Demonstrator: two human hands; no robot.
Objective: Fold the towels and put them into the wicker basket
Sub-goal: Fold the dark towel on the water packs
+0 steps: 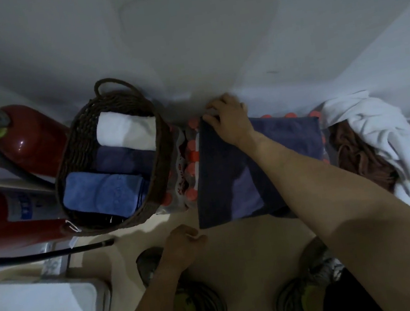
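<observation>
A dark purple towel (228, 175) lies spread over a pack of red-capped bottles (187, 168), partly folded. My right hand (229, 117) grips its far left corner near the wall. My left hand (184, 240) pinches the towel's near left corner just off the pack's front edge. To the left stands the dark wicker basket (72, 158) holding three folded towels: a white one (126, 130), a purple one (125, 158) and a blue one (103, 192).
A heap of unfolded towels, white (377, 131) and brown (357, 160), sits at the right. Two red fire extinguishers (20, 139) stand left of the basket, a hose trailing on the floor. A white wall is close behind. My shoes (201, 306) show below.
</observation>
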